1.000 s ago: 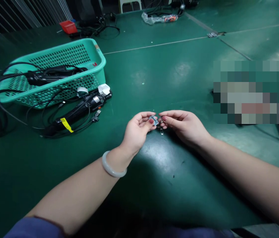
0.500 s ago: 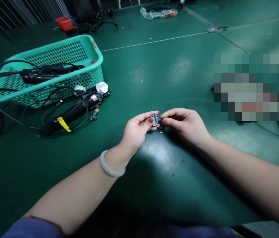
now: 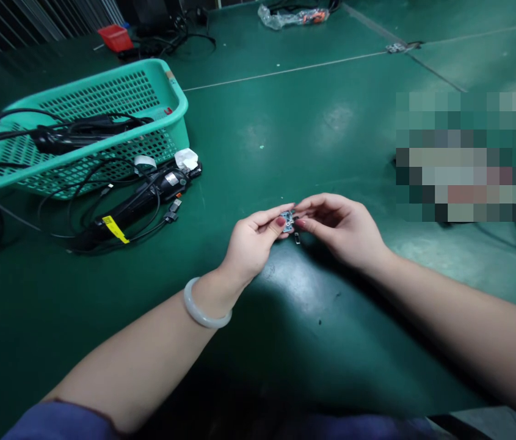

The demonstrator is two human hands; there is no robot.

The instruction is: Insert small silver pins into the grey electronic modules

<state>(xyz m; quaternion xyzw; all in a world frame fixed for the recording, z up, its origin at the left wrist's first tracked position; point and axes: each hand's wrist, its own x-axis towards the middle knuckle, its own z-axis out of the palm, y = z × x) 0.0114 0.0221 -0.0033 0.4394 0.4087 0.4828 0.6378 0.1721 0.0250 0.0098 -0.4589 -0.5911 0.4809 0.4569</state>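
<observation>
My left hand (image 3: pixel 249 247) pinches a small blue circuit board (image 3: pixel 287 221) between thumb and fingers, above the green table. My right hand (image 3: pixel 344 229) is closed at the board's right edge, its thumb and index fingertips pressed close together. Whatever sits between those fingertips is too small and hidden to make out. Just below the fingertips, a tiny metal frame-like piece (image 3: pixel 297 238) shows against the table.
A green plastic basket (image 3: pixel 178 101) with black cabled tools stands at the left. In front of it lies a black corded tool (image 3: pixel 124 214) with a yellow tag. A red bin (image 3: pixel 115 38) and a clear plastic bag (image 3: pixel 280 17) are farther back. The right side is pixelated.
My right fingertips have come in closer to the board's right edge. The board has tilted slightly in my left hand, which stays in about the same place.
</observation>
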